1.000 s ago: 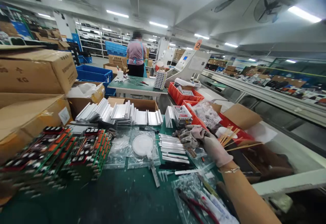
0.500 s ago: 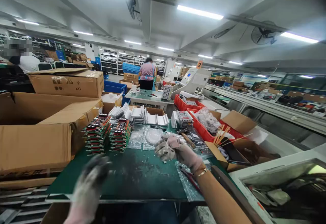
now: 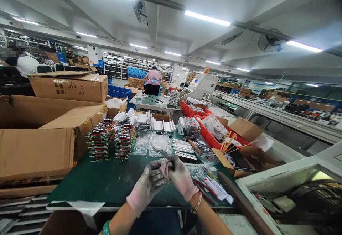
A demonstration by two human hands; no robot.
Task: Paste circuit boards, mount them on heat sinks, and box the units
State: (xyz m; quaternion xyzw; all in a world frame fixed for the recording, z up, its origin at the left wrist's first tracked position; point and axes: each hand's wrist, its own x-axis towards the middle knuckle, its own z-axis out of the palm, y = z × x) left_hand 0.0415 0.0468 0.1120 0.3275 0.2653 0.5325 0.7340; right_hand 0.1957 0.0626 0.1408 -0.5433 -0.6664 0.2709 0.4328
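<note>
Both hands wear pale gloves with grey, dirty fingers and meet above the green table point(image 3: 120, 181). My right hand point(image 3: 180, 174) is closed on a small pinkish cloth point(image 3: 166, 167). My left hand point(image 3: 149, 181) is beside it, its fingers against the cloth; whether they grip anything is hidden. Behind the hands lie a round white item in a clear bag point(image 3: 159, 143) and a row of thin white strips point(image 3: 184, 147). Two stacks of circuit boards point(image 3: 101, 140) stand to the left. White metal profiles point(image 3: 162, 125) are piled at the back.
Large cardboard boxes point(image 3: 37, 153) fill the left side. A hammer point(image 3: 195, 146), red-handled pliers point(image 3: 204, 192) and a white tube point(image 3: 217, 190) lie on the right. Red bins point(image 3: 213, 135) and an open carton with wooden sticks point(image 3: 227, 162) stand beyond. A person point(image 3: 153, 80) bends at another table.
My left hand has moved right and up to meet my right hand. My right hand has come slightly lower, uncovering the white strips and the tube. The person behind has bent forward.
</note>
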